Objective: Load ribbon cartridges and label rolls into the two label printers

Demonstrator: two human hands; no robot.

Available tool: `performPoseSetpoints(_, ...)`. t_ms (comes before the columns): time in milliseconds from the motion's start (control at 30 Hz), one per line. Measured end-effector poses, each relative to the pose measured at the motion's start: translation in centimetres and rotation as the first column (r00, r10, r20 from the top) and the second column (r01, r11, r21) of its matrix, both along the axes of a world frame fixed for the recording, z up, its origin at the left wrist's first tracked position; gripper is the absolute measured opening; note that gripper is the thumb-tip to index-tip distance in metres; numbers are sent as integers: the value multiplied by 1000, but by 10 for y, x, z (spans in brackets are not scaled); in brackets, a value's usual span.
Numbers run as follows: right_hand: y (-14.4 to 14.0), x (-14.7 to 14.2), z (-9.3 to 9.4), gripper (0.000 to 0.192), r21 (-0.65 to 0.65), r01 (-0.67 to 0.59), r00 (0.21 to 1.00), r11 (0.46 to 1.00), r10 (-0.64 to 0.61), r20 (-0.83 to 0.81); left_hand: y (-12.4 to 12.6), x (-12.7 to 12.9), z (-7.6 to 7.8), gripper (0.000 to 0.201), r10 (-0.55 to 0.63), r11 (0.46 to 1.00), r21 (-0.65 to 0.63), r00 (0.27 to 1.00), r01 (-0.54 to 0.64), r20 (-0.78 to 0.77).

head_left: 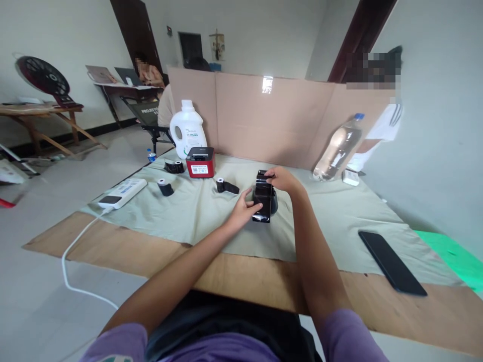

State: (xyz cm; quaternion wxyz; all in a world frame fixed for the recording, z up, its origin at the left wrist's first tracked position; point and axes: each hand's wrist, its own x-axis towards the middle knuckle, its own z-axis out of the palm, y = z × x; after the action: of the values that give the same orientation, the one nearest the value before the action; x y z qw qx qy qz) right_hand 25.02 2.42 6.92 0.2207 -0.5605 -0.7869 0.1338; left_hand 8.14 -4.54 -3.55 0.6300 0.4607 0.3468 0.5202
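Observation:
A small black box-shaped device [264, 202] stands on the pale green cloth [199, 211] at the middle of the table. My left hand [243, 207] grips its left side near the bottom. My right hand [281, 179] rests on its top edge, fingers pinching the upper part. Left of it lie three black-wrapped rolls: one [227, 186] close by, another [165, 186] farther left, a third [174, 166] beside a red and black small printer [199, 162].
A white power strip [123, 193] with its cable lies at the cloth's left edge. A white detergent jug [187, 128], a cardboard screen [271, 118] and a clear bottle [338, 148] stand behind. A black phone [391, 262] lies right. Other people are in the background.

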Motion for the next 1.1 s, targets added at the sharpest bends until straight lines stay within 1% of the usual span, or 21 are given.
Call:
performPoseSetpoints(67,10,5,-17,30,8,43,998,999,-43,56,-3,5,-6,102,-13,1000,-2,1000,13,-8)
performPoseSetpoints(167,18,13,-37,34,-2,79,990,997,-78,115,-3,11,-9,96,-8,1000,5,1000,8,-18)
performPoseSetpoints(233,20,17,-44,35,-8,87,985,996,-85,148,-1,12,-9,95,-9,1000,15,999,9,-37)
performPoseSetpoints(333,21,17,-49,35,-3,100,979,995,-98,179,-1,10,-8,95,-17,1000,22,998,19,-60)
performPoseSetpoints(433,22,11,-57,37,16,136,969,991,-136,204,-3,9,-8,94,-23,999,24,996,25,-83)
performPoseSetpoints(533,20,4,-65,33,32,182,957,983,-184,225,-4,11,-9,89,-19,1000,18,994,21,-107)
performPoseSetpoints(600,20,4,-66,33,68,234,945,970,-243,219,-5,12,-10,88,-19,1000,2,994,19,-111)
performPoseSetpoints(633,20,6,-65,36,109,271,937,956,-289,199,-5,12,-11,87,-21,1000,-5,994,21,-111)
performPoseSetpoints(700,21,11,-61,49,207,326,926,922,-356,127,-6,12,-11,87,-29,1000,-12,994,28,-110)
performPoseSetpoints(733,22,13,-58,55,242,329,929,913,-359,90,-6,12,-10,88,-37,999,-7,993,36,-110)
performPoseSetpoints(800,24,17,-55,59,253,280,952,926,-302,51,-7,13,-10,89,-59,998,19,992,62,-112)
performPoseSetpoints(867,24,18,-52,54,225,225,970,948,-240,39,-9,13,-8,90,-88,994,55,989,95,-120)
performPoseSetpoints(1000,20,18,-44,41,199,168,984,965,-176,20,-14,12,-7,87,-105,986,111,983,123,-153)
performPoseSetpoints(1033,17,18,-41,39,169,137,989,976,-146,39,-15,12,-7,85,-99,986,116,982,118,-160)
performPoseSetpoints(1100,12,20,-34,36,52,59,992,997,-64,107,-16,11,-7,81,-89,987,120,981,110,-175)
